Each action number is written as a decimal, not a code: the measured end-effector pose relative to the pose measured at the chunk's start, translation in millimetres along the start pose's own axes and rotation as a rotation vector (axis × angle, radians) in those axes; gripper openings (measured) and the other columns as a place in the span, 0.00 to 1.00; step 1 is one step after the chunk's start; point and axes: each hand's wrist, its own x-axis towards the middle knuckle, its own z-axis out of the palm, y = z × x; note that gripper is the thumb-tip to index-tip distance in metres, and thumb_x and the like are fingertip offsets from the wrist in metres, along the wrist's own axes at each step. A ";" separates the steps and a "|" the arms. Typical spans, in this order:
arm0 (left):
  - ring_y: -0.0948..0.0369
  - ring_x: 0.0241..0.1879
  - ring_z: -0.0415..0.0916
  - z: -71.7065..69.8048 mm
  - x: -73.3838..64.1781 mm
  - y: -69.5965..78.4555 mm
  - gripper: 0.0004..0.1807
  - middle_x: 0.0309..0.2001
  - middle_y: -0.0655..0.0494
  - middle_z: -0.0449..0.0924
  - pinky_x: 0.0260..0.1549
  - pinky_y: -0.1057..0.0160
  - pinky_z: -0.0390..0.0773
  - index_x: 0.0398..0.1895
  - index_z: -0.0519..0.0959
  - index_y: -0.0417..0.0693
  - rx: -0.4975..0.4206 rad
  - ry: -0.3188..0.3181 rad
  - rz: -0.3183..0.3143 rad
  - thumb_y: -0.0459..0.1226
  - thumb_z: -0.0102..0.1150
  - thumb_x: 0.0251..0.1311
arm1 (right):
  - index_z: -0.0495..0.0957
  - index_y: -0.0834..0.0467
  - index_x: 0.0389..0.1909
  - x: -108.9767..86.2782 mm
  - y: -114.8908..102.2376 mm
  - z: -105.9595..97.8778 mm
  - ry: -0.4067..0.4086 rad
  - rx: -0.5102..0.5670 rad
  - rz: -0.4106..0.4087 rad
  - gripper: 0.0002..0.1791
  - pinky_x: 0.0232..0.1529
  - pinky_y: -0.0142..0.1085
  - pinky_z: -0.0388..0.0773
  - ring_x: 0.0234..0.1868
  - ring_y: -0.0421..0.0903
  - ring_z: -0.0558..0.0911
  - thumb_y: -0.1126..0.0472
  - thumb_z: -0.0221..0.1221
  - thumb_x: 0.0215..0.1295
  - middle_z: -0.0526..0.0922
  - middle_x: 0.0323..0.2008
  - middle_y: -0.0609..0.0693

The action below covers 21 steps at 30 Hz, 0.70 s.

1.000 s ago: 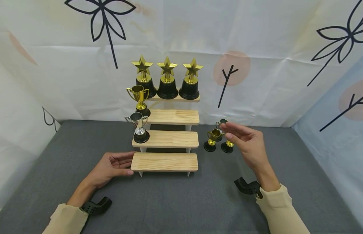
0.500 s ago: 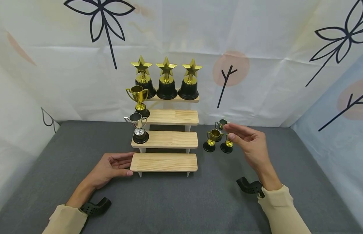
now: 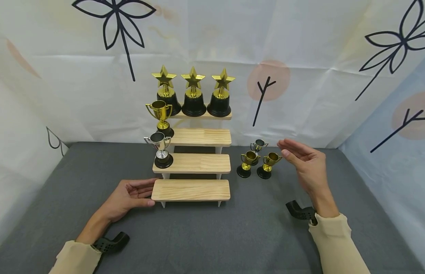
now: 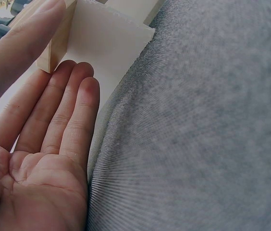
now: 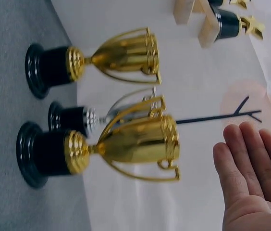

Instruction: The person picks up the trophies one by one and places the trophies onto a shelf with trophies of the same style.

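My left hand rests at the left end of a stepped wooden display stand, its extended fingertips right at the lowest step's edge and thumb in front. In the left wrist view, those fingers lie along the stand's white side support. Over on the right, my right hand is raised with fingers extended and nothing in it. Just left of it stand three small trophy cups on black bases: a gold one nearest, another gold one, and a silver one behind.
Three gold star trophies line the top step. A gold cup stands at the left of the step below, and a silver cup one step lower. Grey cloth covers the table; a printed white backdrop hangs behind.
My right hand has drawn away to the right from the small cups, so the nearer gold cup shows fully. The left hand has stayed at the stand; the head view has shifted slightly.
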 end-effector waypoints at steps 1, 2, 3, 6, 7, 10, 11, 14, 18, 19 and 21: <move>0.62 0.58 0.79 0.0 -0.1 0.1 0.39 0.60 0.60 0.79 0.56 0.61 0.81 0.66 0.60 0.13 0.002 0.001 -0.001 0.19 0.69 0.53 | 0.76 0.77 0.58 0.3 1.0 -1.6 0.001 -0.004 0.002 0.21 0.55 0.35 0.84 0.53 0.49 0.86 0.78 0.63 0.64 0.87 0.49 0.57; 0.62 0.58 0.79 0.0 -0.3 0.1 0.39 0.60 0.59 0.79 0.56 0.61 0.81 0.66 0.60 0.13 0.003 0.002 -0.002 0.19 0.69 0.53 | 0.77 0.76 0.58 0.5 2.1 -3.2 0.001 -0.009 0.007 0.21 0.55 0.35 0.84 0.53 0.48 0.86 0.78 0.63 0.64 0.87 0.50 0.57; 0.62 0.58 0.79 -0.1 -0.4 0.1 0.39 0.61 0.59 0.79 0.56 0.61 0.81 0.66 0.60 0.13 0.006 0.003 -0.003 0.19 0.69 0.53 | 0.77 0.75 0.59 0.6 3.2 -4.6 -0.001 -0.014 0.009 0.21 0.55 0.35 0.84 0.53 0.48 0.86 0.78 0.63 0.64 0.87 0.50 0.56; 0.61 0.58 0.79 -0.2 -0.5 -0.1 0.39 0.61 0.57 0.79 0.56 0.61 0.81 0.67 0.60 0.14 0.011 0.004 -0.005 0.19 0.69 0.53 | 0.77 0.74 0.59 0.9 7.0 -8.4 -0.008 -0.026 0.020 0.21 0.55 0.34 0.84 0.53 0.48 0.85 0.78 0.62 0.65 0.87 0.50 0.56; 0.61 0.58 0.79 -0.3 -0.5 -0.2 0.39 0.61 0.56 0.78 0.56 0.60 0.81 0.67 0.60 0.14 0.012 0.005 -0.005 0.19 0.69 0.53 | 0.76 0.74 0.60 1.0 8.5 -9.6 -0.012 -0.032 0.026 0.21 0.55 0.34 0.84 0.53 0.47 0.85 0.78 0.62 0.65 0.87 0.51 0.56; 0.61 0.59 0.79 -0.5 -0.2 -0.5 0.39 0.62 0.54 0.78 0.56 0.60 0.81 0.67 0.61 0.14 0.013 0.006 -0.005 0.19 0.69 0.53 | 0.75 0.75 0.61 1.3 13.9 -13.3 -0.035 -0.038 0.054 0.23 0.55 0.33 0.84 0.54 0.46 0.85 0.78 0.62 0.65 0.86 0.51 0.55; 0.61 0.59 0.79 -0.5 0.0 -0.6 0.39 0.62 0.54 0.78 0.56 0.60 0.81 0.67 0.61 0.14 0.012 0.006 -0.003 0.19 0.69 0.53 | 0.74 0.75 0.62 1.4 15.9 -14.4 -0.043 -0.041 0.067 0.23 0.54 0.33 0.84 0.54 0.46 0.85 0.78 0.62 0.65 0.86 0.52 0.55; 0.61 0.59 0.79 -0.6 0.3 -1.0 0.39 0.62 0.55 0.78 0.56 0.60 0.81 0.66 0.61 0.14 0.009 0.004 0.002 0.19 0.69 0.53 | 0.74 0.73 0.63 1.5 22.2 -17.7 -0.078 -0.049 0.108 0.25 0.55 0.33 0.83 0.55 0.45 0.84 0.78 0.62 0.65 0.86 0.53 0.55; 0.61 0.59 0.79 -0.8 0.2 -1.2 0.39 0.61 0.58 0.79 0.56 0.60 0.81 0.66 0.61 0.14 0.010 0.003 0.003 0.19 0.69 0.53 | 0.75 0.69 0.64 0.7 28.7 -20.5 -0.114 -0.069 0.148 0.26 0.54 0.33 0.84 0.57 0.44 0.83 0.77 0.64 0.64 0.85 0.55 0.54; 0.61 0.59 0.79 -0.7 0.2 -1.1 0.39 0.61 0.58 0.79 0.56 0.60 0.81 0.66 0.61 0.14 0.011 0.004 0.003 0.19 0.69 0.53 | 0.74 0.69 0.65 0.4 29.9 -21.0 -0.120 -0.072 0.153 0.27 0.54 0.33 0.84 0.57 0.44 0.83 0.77 0.64 0.64 0.85 0.55 0.53; 0.61 0.58 0.79 -0.7 0.2 -0.9 0.39 0.60 0.59 0.79 0.56 0.60 0.81 0.66 0.61 0.14 0.012 0.007 0.002 0.19 0.69 0.53 | 0.74 0.70 0.65 -0.2 31.9 -21.5 -0.125 -0.075 0.163 0.27 0.53 0.33 0.84 0.57 0.43 0.83 0.77 0.64 0.64 0.85 0.55 0.53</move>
